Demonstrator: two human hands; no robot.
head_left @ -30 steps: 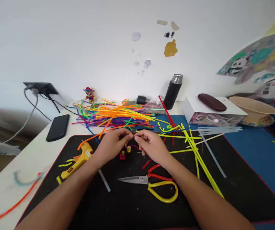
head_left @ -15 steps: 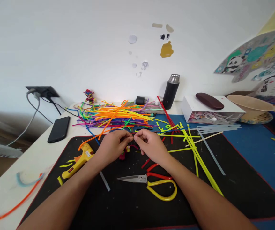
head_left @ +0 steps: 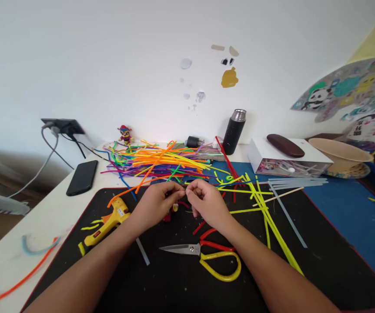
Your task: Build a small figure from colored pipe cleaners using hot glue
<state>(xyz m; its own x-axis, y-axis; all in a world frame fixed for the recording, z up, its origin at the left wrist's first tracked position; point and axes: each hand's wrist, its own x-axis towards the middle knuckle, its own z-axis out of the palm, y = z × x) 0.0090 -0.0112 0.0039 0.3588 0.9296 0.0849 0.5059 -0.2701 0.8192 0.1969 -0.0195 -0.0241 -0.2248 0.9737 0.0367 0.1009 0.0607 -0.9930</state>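
My left hand (head_left: 156, 203) and my right hand (head_left: 207, 203) meet over a black mat (head_left: 174, 282), fingertips pinched together on a small piece I cannot make out. A tiny red and yellow craft figure (head_left: 171, 211) lies on the mat just below the fingers. Scissors (head_left: 207, 256) with red and yellow handles lie closed in front of my wrists. A yellow glue gun (head_left: 109, 221) rests left of my left hand. A heap of coloured pipe cleaners (head_left: 158, 158) sits behind the hands.
Yellow-green pipe cleaners (head_left: 266, 208) and clear glue sticks (head_left: 292, 182) fan out at the right. A black phone (head_left: 82, 177) lies at the left, a black flask (head_left: 235, 131) and a white box (head_left: 288, 158) at the back. An orange pipe cleaner (head_left: 18, 282) lies near the left edge.
Both hands have stayed pinched together at the same spot on the mat. The view has tilted slightly, so things sit a little lower in the frame.
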